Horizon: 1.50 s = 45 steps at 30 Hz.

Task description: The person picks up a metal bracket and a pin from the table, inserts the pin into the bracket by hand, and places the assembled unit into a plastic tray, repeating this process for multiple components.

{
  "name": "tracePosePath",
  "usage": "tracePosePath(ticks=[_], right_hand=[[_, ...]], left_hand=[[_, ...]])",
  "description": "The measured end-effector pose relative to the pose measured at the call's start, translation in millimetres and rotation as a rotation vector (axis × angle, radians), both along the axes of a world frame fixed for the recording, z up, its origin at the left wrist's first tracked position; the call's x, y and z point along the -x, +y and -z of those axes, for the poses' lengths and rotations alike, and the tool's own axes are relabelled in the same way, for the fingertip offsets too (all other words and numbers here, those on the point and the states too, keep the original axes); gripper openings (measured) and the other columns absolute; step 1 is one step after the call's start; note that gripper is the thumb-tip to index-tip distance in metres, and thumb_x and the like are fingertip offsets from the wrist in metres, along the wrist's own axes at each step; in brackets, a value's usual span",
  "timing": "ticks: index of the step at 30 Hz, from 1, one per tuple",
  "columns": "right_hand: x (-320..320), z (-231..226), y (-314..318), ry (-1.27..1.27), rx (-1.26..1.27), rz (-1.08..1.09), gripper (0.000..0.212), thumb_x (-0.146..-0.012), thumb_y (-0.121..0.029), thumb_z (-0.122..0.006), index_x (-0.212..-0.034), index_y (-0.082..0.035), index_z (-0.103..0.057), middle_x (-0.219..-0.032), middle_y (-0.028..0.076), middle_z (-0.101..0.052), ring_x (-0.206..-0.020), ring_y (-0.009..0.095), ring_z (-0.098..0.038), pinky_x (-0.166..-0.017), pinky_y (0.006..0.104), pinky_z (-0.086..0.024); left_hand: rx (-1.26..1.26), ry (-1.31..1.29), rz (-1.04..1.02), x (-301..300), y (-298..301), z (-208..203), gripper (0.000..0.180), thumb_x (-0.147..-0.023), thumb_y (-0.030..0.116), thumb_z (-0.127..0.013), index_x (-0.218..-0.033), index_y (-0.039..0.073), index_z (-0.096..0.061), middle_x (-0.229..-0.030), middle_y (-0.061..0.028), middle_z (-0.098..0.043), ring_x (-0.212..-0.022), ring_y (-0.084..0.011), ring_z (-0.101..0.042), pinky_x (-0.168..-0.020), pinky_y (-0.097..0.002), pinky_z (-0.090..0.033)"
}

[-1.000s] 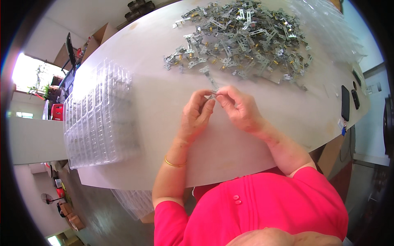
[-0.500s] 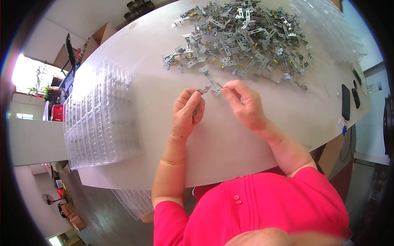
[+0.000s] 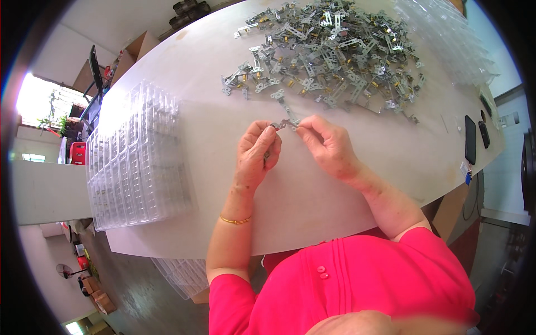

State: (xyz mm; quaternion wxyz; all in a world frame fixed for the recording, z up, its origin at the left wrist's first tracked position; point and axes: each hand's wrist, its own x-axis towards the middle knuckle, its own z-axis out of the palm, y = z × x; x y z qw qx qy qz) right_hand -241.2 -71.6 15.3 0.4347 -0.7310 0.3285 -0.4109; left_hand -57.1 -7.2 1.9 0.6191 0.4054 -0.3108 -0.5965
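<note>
My left hand (image 3: 257, 149) is closed around a small metal bracket (image 3: 277, 127), whose end sticks out past the thumb and forefinger; the rest is hidden in the fist. Thumb and forefinger of my right hand (image 3: 329, 146) are pinched together right beside that end. Whatever they grip is too small to make out. Just beyond the fingertips, a longer silvery bracket (image 3: 283, 105) lies on the white table (image 3: 223, 139), its near end partly behind the hands. A big heap of similar metal brackets (image 3: 335, 56), some with brass-coloured pieces, spreads farther off.
Stacked clear plastic trays (image 3: 137, 162) stand on the left of the table. More clear plastic trays (image 3: 446, 39) lie at the far right. A black phone (image 3: 470, 138) rests near the right edge, with a blue-tagged item (image 3: 468, 177) by it.
My right hand has moved slightly left and down, bringing its fingertips closer to the bracket in my left hand. My left hand has barely moved.
</note>
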Motion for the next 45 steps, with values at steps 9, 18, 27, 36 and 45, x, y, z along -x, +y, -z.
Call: tracePosePath(ticks=[9, 18, 27, 36, 45], right_hand=[[1.0, 0.4, -0.8, -0.005, 0.018, -0.017, 0.006, -0.096, -0.006, -0.065, -0.096, -0.003, -0.060, -0.065, 0.005, -0.057, -0.057, 0.012, -0.051, -0.053, 0.0296, -0.043], [6.4, -10.0, -2.9, -0.076, -0.572, -0.210, 0.019, -0.104, -0.011, -0.048, -0.116, -0.001, -0.059, -0.086, 0.003, -0.064, -0.074, 0.010, -0.058, -0.068, 0.0263, -0.051], [14.1, -6.4, -15.1, -0.096, -0.606, -0.287, 0.016, -0.100, -0.016, -0.057, -0.103, -0.003, -0.064, -0.086, 0.001, -0.064, -0.078, 0.008, -0.057, -0.076, 0.0251, -0.049], [12.3, -16.3, -10.3, -0.476, -0.386, -0.184, 0.004, -0.098, -0.005, -0.061, -0.095, -0.005, -0.062, -0.106, 0.003, -0.064, -0.096, 0.011, -0.059, -0.088, 0.0271, -0.047], [10.2, -11.9, -12.1, -0.097, 0.203, -0.277, 0.008, -0.091, 0.001, -0.067, -0.098, -0.003, -0.063, -0.106, 0.008, -0.066, -0.096, 0.018, -0.064, -0.084, 0.0307, -0.051]], left_hand=[[0.082, -0.314, 0.035, 7.2, 2.7, -6.8, 0.017, -0.104, 0.020, -0.058, -0.109, 0.004, -0.055, -0.071, -0.0010, -0.056, -0.049, -0.0031, -0.038, -0.043, -0.0182, -0.027], [-0.003, -0.426, 0.074, 9.9, 2.1, -9.4, 0.019, -0.102, 0.020, -0.061, -0.108, 0.003, -0.056, -0.072, 0.0005, -0.057, -0.054, -0.0029, -0.042, -0.046, -0.0180, -0.030], [0.003, -0.365, 0.188, 9.3, 4.6, -14.5, 0.020, -0.101, 0.020, -0.062, -0.109, 0.006, -0.052, -0.072, 0.0016, -0.055, -0.058, -0.0033, -0.045, -0.048, -0.0176, -0.031], [-0.105, -0.203, 0.260, 7.4, 4.1, -18.5, 0.017, -0.103, 0.021, -0.058, -0.110, 0.007, -0.053, -0.070, -0.0019, -0.056, -0.048, -0.0042, -0.039, -0.042, -0.0189, -0.026], [-0.042, -0.056, 0.240, -1.2, 0.9, -13.8, 0.030, -0.108, 0.029, -0.042, -0.118, 0.002, -0.051, -0.074, -0.0082, -0.060, -0.039, -0.0091, -0.042, -0.037, -0.0209, -0.029]])
